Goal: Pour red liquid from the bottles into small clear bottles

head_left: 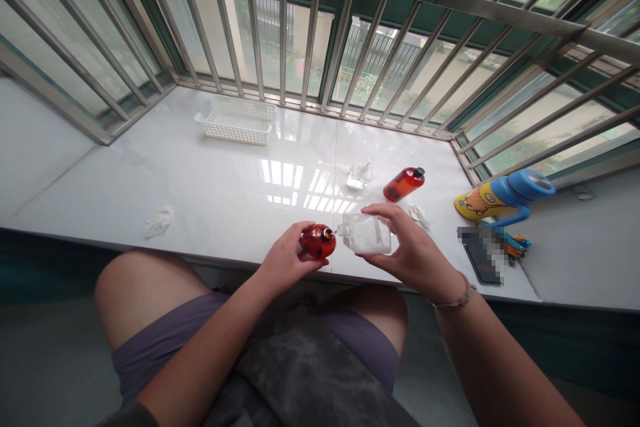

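My left hand [286,259] is closed round a small red bottle [319,242], held upright near the front edge of the white marble sill [210,180]. My right hand [410,250] grips a clear square bottle [367,233], tipped on its side. Its neck points left and meets the red bottle's mouth. Both bottles are held just above the sill, over my knees.
A larger red bottle [404,184] with a black cap lies behind my right hand. A clear stopper piece [359,175] and a white basket [236,120] sit farther back. A crumpled tissue [159,221] lies left. A blue-and-yellow flask [503,197] and a dark phone [481,255] are right. Window bars [320,47] enclose the sill.
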The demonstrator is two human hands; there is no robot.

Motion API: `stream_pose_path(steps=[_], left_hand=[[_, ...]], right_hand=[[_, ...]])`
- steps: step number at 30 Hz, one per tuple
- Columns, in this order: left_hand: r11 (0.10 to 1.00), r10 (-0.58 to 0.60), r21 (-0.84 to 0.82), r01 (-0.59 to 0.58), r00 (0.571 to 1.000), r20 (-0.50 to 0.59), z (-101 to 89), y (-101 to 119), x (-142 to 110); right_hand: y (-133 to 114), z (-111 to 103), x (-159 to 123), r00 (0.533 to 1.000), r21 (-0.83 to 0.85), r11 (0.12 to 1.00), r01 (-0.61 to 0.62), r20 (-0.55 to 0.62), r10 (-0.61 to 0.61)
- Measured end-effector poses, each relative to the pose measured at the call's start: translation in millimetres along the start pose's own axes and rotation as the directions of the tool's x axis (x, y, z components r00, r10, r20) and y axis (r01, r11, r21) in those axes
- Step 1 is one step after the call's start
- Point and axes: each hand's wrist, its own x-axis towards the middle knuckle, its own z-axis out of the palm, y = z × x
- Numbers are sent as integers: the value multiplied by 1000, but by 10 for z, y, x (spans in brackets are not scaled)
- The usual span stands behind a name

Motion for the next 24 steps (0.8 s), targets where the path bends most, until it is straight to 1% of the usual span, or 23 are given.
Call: stream_pose_path(steps=[6,13,17,24], left_hand=[[1000,-18,-2,18,1000,1,28,-17,17],[1000,12,12,-12,1000,-6,47,-61,20],[1000,9,30,-9,1000,-16,51,-91,18],[1000,-3,23,3,1000,-16,72,-70,16]], right_hand=[[-5,-13,11,1000,-4,1000,5,5,-5],[-7,-26,28,1000,-8,1000,29,-1,-29],[8,-32,37,998,-17,998,60,7,-59],[-2,-47,54,996,-45,995,89,10,-89]])
